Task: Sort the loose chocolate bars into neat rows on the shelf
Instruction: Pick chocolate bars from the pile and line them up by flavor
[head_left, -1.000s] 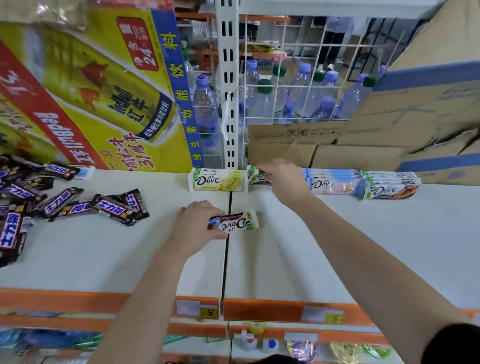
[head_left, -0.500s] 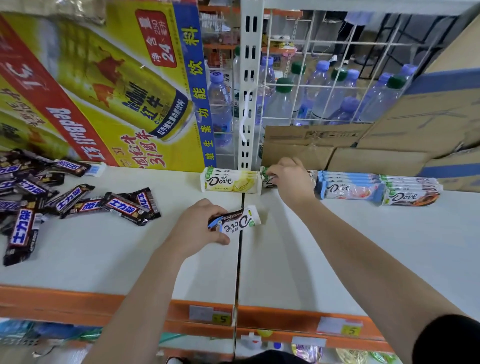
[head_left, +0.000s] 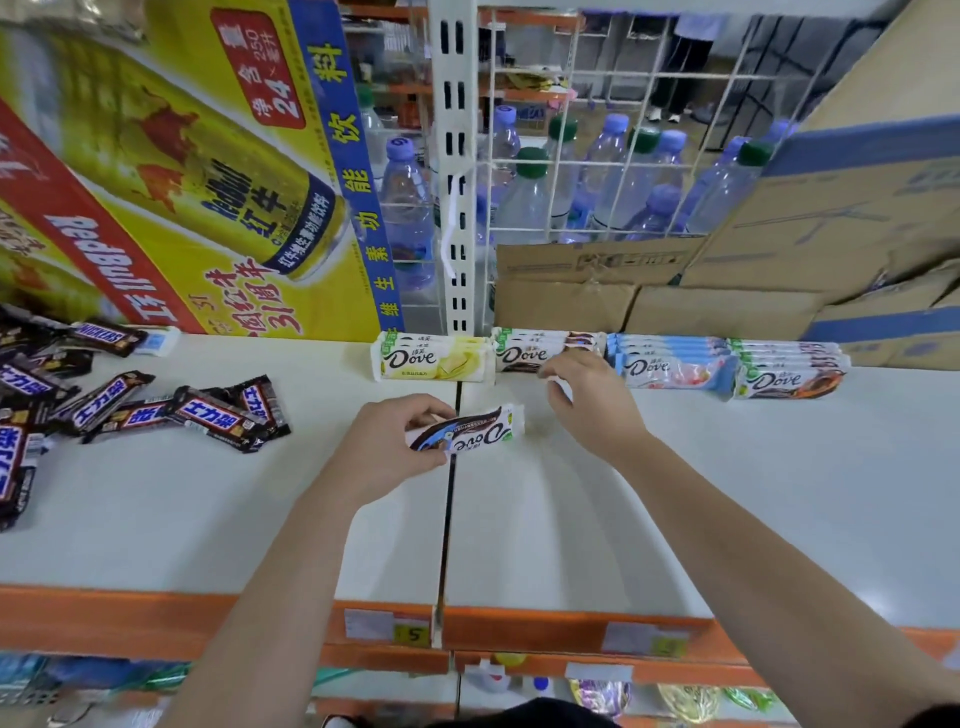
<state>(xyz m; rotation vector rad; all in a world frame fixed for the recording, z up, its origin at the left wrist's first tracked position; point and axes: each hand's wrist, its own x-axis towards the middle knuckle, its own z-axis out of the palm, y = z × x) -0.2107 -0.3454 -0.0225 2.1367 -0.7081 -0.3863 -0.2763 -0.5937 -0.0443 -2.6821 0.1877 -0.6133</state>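
While left hand (head_left: 387, 447) grips bar (head_left: 470, 434), it runs left-right.

on my feed the light is bright and even, falling from overhead, and the white shelf (head_left: 156, 519) nearly washes out. shadows are soft: i see a faint one on the shelf under the right hand (head_left: 592, 405) and its forearm. the red bull carton (head_left: 171, 171) carries a mild sheen. the wide lens bends the upright post (head_left: 460, 156) and the orange shelf edge (head_left: 104, 618) toward the corners. the snickers pile (head_left: 31, 415) smears at the left edge and the right hand's fingers (head_left: 556, 371) are slightly blurred, while the print on the dove bar (head_left: 467, 431) in the left hand (head_left: 384, 447) reads clearly. the bottles (head_left: 524, 197) behind the wire grid (head_left: 623, 130) look hazy.
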